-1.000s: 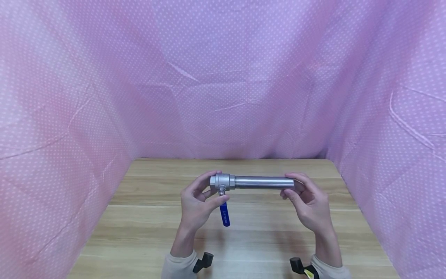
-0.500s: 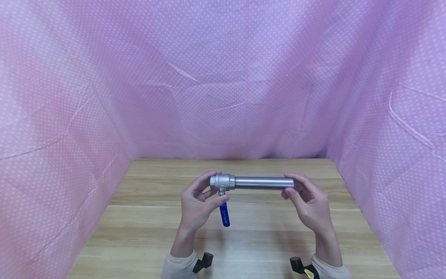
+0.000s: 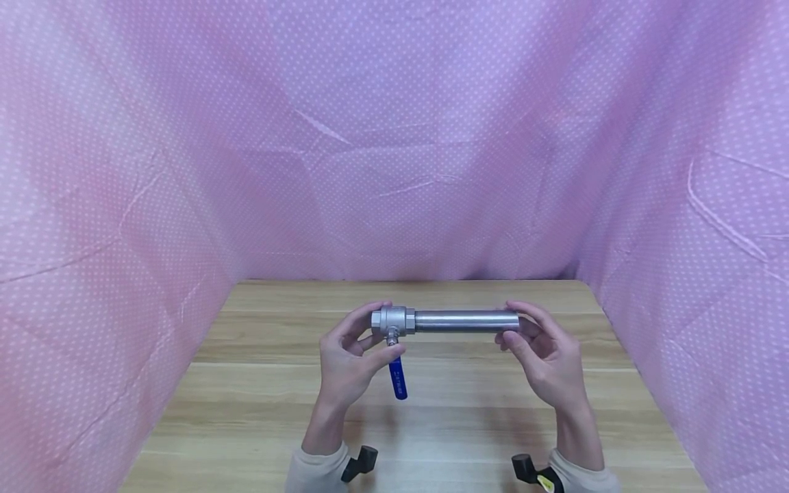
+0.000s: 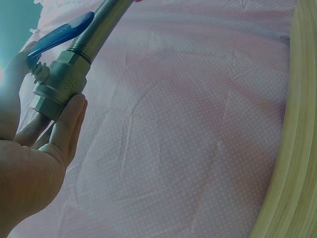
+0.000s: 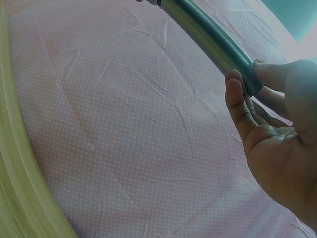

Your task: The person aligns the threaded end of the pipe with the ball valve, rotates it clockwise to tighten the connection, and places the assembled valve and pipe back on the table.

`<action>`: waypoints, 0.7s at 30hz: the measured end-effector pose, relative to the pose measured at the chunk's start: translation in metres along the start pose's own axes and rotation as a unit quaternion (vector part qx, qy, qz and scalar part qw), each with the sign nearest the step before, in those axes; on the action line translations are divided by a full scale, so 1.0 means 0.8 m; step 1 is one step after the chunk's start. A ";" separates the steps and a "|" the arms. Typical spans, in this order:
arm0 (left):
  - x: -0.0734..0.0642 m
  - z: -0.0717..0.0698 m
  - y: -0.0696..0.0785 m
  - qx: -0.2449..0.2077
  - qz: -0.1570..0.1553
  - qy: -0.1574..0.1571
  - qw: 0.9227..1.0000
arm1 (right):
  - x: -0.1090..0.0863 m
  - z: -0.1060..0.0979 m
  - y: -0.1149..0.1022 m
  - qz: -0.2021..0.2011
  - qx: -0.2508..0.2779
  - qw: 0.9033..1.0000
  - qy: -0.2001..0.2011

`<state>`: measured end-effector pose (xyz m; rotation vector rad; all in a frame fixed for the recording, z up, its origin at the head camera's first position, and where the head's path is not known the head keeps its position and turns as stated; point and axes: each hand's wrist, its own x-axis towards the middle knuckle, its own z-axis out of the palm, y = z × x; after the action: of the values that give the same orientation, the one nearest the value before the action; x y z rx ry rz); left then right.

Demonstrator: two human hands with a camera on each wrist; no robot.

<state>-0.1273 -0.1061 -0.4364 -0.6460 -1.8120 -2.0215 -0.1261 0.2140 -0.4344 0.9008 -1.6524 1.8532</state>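
A steel ball valve (image 3: 394, 321) with a blue lever handle (image 3: 398, 380) is joined to a straight steel pipe (image 3: 466, 321); both are held level above the table. My left hand (image 3: 348, 363) grips the valve body, its thumb against the upper part of the lever. The left wrist view shows threads (image 4: 80, 51) on the pipe where it enters the valve's hex end. At the pipe's far right end my right hand (image 3: 551, 363) pinches it between thumb and fingers. In the right wrist view the pipe's plain end (image 5: 255, 89) sits between the thumb and fingertips.
Below the hands lies a wood-grain table (image 3: 444, 418). Pink dotted cloth (image 3: 407, 171) hangs behind it and along both sides. A black camera mount is strapped at each wrist, the left mount (image 3: 360, 463) and the right mount (image 3: 530, 469).
The pipe's right end has risen very slightly, and the right hand's fingers have shifted a little around it. The left hand and the valve have hardly moved.
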 end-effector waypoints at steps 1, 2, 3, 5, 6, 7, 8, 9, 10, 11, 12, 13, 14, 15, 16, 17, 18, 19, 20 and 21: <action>0.000 0.000 0.000 -0.001 -0.001 0.000 1.000 | 0.000 0.000 0.000 -0.002 0.010 1.000 -0.003; 0.000 0.000 0.000 -0.001 -0.001 0.001 1.000 | 0.000 0.000 0.000 -0.003 0.018 1.000 -0.007; 0.000 0.000 -0.001 -0.001 -0.002 0.001 1.000 | 0.000 -0.001 0.000 -0.006 0.023 1.000 -0.010; 0.000 0.000 -0.001 -0.002 -0.004 0.002 1.000 | 0.000 -0.001 0.000 -0.012 0.026 0.999 -0.015; 0.000 -0.001 -0.001 -0.002 -0.004 0.003 1.000 | 0.000 -0.001 0.000 -0.015 0.026 0.999 -0.017; 0.000 -0.001 -0.001 -0.002 -0.005 0.003 1.000 | 0.000 -0.002 0.000 -0.016 0.025 0.999 -0.018; 0.000 0.000 0.000 -0.002 -0.005 0.003 1.000 | 0.000 -0.002 0.000 -0.017 0.024 0.999 -0.019; 0.000 0.000 0.000 -0.001 -0.005 0.003 1.000 | -0.001 -0.002 0.000 -0.018 0.021 0.999 -0.019; 0.000 0.000 0.000 -0.001 -0.005 0.003 1.000 | -0.001 -0.002 0.001 -0.017 0.018 1.000 -0.018; 0.000 0.000 0.000 -0.001 -0.005 0.003 1.000 | -0.001 -0.002 0.001 -0.016 0.014 1.000 -0.017; 0.000 0.000 0.000 0.000 -0.004 0.003 1.000 | -0.001 -0.002 0.001 -0.015 0.010 1.000 -0.016; 0.000 0.000 0.000 0.000 -0.004 0.003 1.000 | -0.001 -0.002 0.001 -0.014 0.005 1.000 -0.014; 0.000 0.000 0.000 0.001 -0.003 0.004 1.000 | -0.001 -0.002 0.001 -0.012 0.000 1.000 -0.012; 0.000 0.000 -0.001 0.002 -0.003 0.004 1.000 | -0.001 -0.002 0.000 -0.011 -0.005 1.000 -0.011; 0.000 0.000 -0.001 0.003 -0.003 0.004 1.000 | -0.001 -0.002 0.000 -0.010 -0.010 1.000 -0.009; 0.000 0.000 -0.001 0.004 -0.004 0.005 1.000 | -0.001 -0.002 0.000 -0.010 -0.014 1.000 -0.007; 0.000 0.000 -0.001 0.004 -0.005 0.005 1.000 | -0.001 -0.002 0.000 -0.010 -0.017 1.000 -0.005; 0.000 0.000 0.000 0.005 -0.005 0.005 1.000 | -0.001 -0.002 0.000 -0.010 -0.020 1.000 -0.004; 0.000 0.000 0.000 0.005 -0.006 0.004 1.000 | -0.001 -0.002 0.000 -0.010 -0.021 1.000 -0.002; 0.000 0.000 0.000 0.005 -0.007 0.004 1.000 | 0.000 -0.002 0.000 -0.010 -0.024 1.000 -0.001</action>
<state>-0.1273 -0.1060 -0.4363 -0.6246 -1.8250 -2.0206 -0.1261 0.2153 -0.4348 0.8955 -1.6765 1.7925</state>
